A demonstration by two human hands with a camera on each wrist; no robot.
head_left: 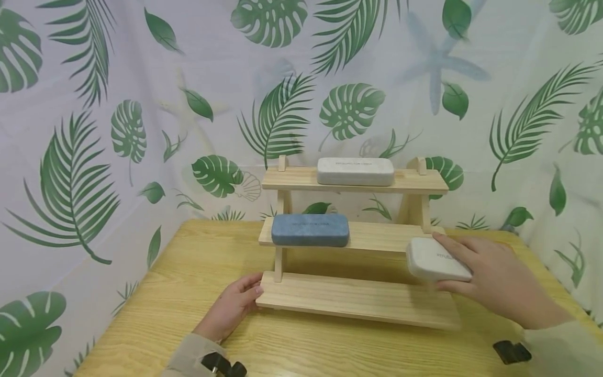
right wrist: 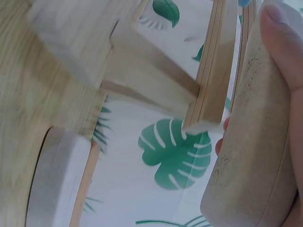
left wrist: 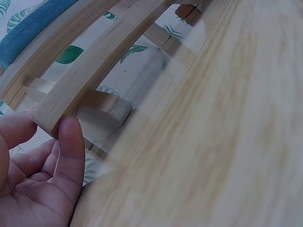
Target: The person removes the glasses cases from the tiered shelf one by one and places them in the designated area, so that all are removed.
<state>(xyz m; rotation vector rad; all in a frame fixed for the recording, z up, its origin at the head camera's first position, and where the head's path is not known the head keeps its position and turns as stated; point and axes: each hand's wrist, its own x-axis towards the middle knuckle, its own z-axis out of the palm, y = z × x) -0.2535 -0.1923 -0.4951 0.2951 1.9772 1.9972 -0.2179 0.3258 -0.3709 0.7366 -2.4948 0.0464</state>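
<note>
A three-tier wooden display shelf (head_left: 353, 298) stands on the table. My left hand (head_left: 235, 303) grips the left end of its lowest board, thumb and fingers at the corner in the left wrist view. My right hand (head_left: 499, 277) holds a white glasses case (head_left: 435, 259) by its right end, above the right end of the lowest board. In the right wrist view the thumb lies along one side of that case (right wrist: 251, 127), fingertips showing on the other. A blue glasses case (head_left: 311, 230) sits on the left of the middle tier. Another white glasses case (head_left: 355, 172) rests on the top tier.
A pale case-like object (right wrist: 59, 179) lies on the table beyond the shelf's right end in the right wrist view, mostly hidden by my right hand in the head view. A leaf-printed cloth (head_left: 179, 131) hangs behind the wooden table (head_left: 188, 256).
</note>
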